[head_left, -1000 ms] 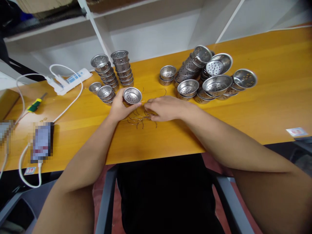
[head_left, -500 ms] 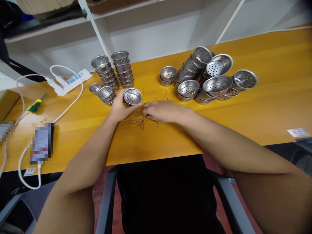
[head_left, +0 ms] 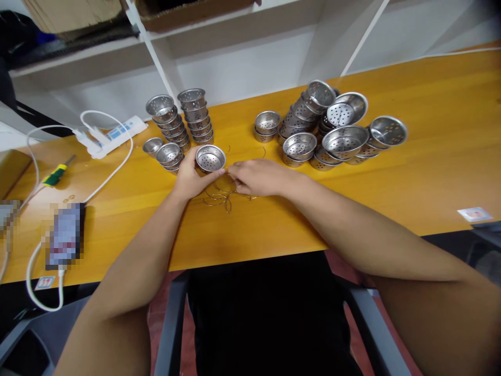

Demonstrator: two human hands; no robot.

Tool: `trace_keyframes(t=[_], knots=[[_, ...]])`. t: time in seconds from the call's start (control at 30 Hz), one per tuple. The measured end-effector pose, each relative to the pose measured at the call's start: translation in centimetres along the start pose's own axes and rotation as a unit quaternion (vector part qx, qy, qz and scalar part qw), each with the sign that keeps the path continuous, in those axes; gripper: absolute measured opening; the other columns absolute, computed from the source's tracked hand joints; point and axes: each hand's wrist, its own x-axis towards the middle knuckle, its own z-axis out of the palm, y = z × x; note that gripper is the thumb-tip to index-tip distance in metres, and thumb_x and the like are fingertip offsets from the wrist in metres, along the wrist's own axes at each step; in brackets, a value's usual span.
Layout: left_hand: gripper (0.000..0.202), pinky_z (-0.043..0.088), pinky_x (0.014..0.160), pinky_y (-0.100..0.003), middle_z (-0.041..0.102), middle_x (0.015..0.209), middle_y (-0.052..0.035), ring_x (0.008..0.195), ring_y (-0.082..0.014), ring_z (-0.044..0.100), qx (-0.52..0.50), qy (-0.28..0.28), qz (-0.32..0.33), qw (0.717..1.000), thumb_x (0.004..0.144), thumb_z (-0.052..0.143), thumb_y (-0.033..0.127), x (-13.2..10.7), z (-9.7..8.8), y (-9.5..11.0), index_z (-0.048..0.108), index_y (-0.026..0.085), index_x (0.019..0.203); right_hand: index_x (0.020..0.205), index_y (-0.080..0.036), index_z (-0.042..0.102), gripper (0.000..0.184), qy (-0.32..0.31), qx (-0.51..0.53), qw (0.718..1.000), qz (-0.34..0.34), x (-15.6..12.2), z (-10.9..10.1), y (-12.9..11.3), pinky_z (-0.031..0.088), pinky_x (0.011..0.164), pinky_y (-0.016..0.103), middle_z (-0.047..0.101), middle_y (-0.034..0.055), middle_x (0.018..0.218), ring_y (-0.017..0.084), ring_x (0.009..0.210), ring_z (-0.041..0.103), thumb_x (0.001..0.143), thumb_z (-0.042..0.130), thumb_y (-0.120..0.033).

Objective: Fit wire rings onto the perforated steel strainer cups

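Note:
My left hand [head_left: 191, 178] is wrapped round a small perforated metal cup [head_left: 210, 158], which stands tilted a little with its mouth upward. Close by on the right, my right hand [head_left: 254, 177] has its fingers drawn together beside the cup's rim and my left thumb. What those fingers pinch is too small and hidden to make out. Several thin, curved wires [head_left: 218, 198] lie loose on the table, under and around my right hand.
Left of the hands stand stacks of perforated cups [head_left: 199, 116]; wider perforated bowls [head_left: 345, 142] are piled at right. A power strip [head_left: 117, 137], a screwdriver [head_left: 56, 175] and a phone [head_left: 67, 235] with its cable lie at left on the wooden table [head_left: 430, 156].
The whole view has shifted slightly, so the table sits a bit lower. My left hand keeps hold of the cup, and my right fingers stay beside it with only slight movement.

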Motion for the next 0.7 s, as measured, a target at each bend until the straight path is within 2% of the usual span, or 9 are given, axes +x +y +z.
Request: trace_keyframes(t=[0.07, 0.17, 0.27, 0.37, 0.47, 0.57, 0.7], knots=[[0.077, 0.075, 0.117, -0.055, 0.085, 0.142, -0.014, 0.13, -0.0348, 0.087, -0.02, 0.005, 0.001, 1.0, 0.091, 0.106, 0.06, 0.0, 0.3, -0.4, 0.071, 0.024, 0.15, 0.14, -0.015, 0.079, 0.022, 0.025, 0.026, 0.999, 0.01, -0.2, -0.4, 0.9, 0.038, 0.076, 0.038, 0.09, 0.0165, 0.133, 0.028, 0.105, 0.08, 0.121, 0.067, -0.018], [0.08, 0.075, 0.12, -0.055, 0.082, 0.148, -0.0143, 0.135, -0.0334, 0.086, -0.051, 0.024, -0.001, 0.998, 0.092, 0.103, 0.057, -0.1, 1.0, -1.3, 0.067, 0.025, 0.155, 0.14, -0.018, 0.074, 0.022, 0.069, 0.06, 0.996, 0.019, -0.2, -0.3, 2.0, 0.039, 0.079, 0.037, 0.089, 0.0138, 0.126, 0.027, 0.098, 0.076, 0.12, 0.065, -0.016], [0.083, 0.075, 0.118, -0.052, 0.081, 0.148, -0.0131, 0.134, -0.0311, 0.086, -0.093, 0.047, -0.001, 0.995, 0.088, 0.104, 0.051, -0.2, 1.7, -2.3, 0.064, 0.027, 0.157, 0.143, -0.017, 0.071, 0.027, 0.121, 0.094, 0.988, 0.005, 0.2, 0.3, 2.7, 0.048, 0.089, 0.038, 0.087, 0.0173, 0.133, 0.029, 0.107, 0.078, 0.122, 0.055, -0.013], [0.083, 0.076, 0.116, -0.051, 0.082, 0.145, -0.0112, 0.132, -0.0298, 0.086, -0.116, 0.053, -0.004, 0.992, 0.085, 0.105, 0.045, -0.4, 2.2, -3.0, 0.064, 0.029, 0.156, 0.145, -0.017, 0.071, 0.029, 0.175, 0.13, 0.976, -0.01, 0.8, 1.3, 3.4, 0.056, 0.105, 0.041, 0.085, 0.0219, 0.143, 0.033, 0.124, 0.081, 0.127, 0.048, -0.019], [0.083, 0.076, 0.118, -0.052, 0.081, 0.146, -0.011, 0.134, -0.0302, 0.085, -0.112, 0.047, 0.001, 0.993, 0.086, 0.104, 0.041, -0.4, 2.1, -3.0, 0.063, 0.03, 0.157, 0.15, -0.017, 0.073, 0.035, 0.243, 0.156, 0.957, -0.005, 1.2, 2.1, 3.9, 0.058, 0.116, 0.044, 0.086, 0.023, 0.151, 0.035, 0.134, 0.081, 0.13, 0.046, -0.024], [0.082, 0.076, 0.12, -0.053, 0.08, 0.149, -0.0121, 0.136, -0.0305, 0.085, -0.099, 0.034, -0.001, 0.995, 0.088, 0.103, 0.044, -0.4, 1.9, -2.8, 0.061, 0.029, 0.157, 0.148, -0.017, 0.076, 0.036, 0.295, 0.185, 0.937, 0.001, 1.5, 2.7, 4.0, 0.059, 0.119, 0.044, 0.087, 0.0216, 0.149, 0.033, 0.134, 0.082, 0.13, 0.046, -0.027], [0.083, 0.075, 0.125, -0.054, 0.08, 0.152, -0.0132, 0.14, -0.0317, 0.085, -0.085, 0.017, -0.02, 0.996, 0.09, 0.102, 0.048, -0.4, 1.8, -2.7, 0.059, 0.029, 0.158, 0.147, -0.017, 0.075, 0.035, 0.342, 0.214, 0.915, 0.023, 1.7, 3.2, 3.7, 0.06, 0.115, 0.04, 0.089, 0.0187, 0.136, 0.031, 0.125, 0.084, 0.129, 0.048, -0.029]])
